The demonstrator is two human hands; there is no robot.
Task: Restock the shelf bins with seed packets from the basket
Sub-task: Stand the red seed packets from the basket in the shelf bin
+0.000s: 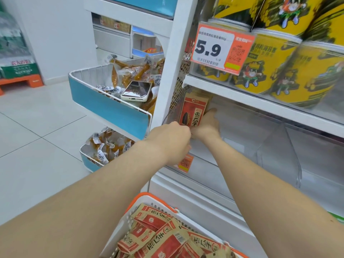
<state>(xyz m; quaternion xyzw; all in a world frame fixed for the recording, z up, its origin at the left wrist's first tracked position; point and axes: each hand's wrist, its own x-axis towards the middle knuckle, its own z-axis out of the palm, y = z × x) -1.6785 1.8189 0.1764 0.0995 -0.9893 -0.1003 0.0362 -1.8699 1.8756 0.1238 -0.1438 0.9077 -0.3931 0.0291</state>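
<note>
Right hand (206, 125) is gripping upright seed packets (193, 112) inside the clear shelf bin (247, 131). Left hand (173, 138) is curling at their 7 o'clock corner, can't tell if gripping. Basket (147, 197) is sitting at 6 o'clock, holding spare packets (163, 237).

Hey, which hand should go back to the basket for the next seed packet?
Probably the left hand: it sits nearer the front, only at the lower corner of the upright seed packet. The right hand is deeper in the bin, bracing that packet. The basket lies below both arms.
</note>
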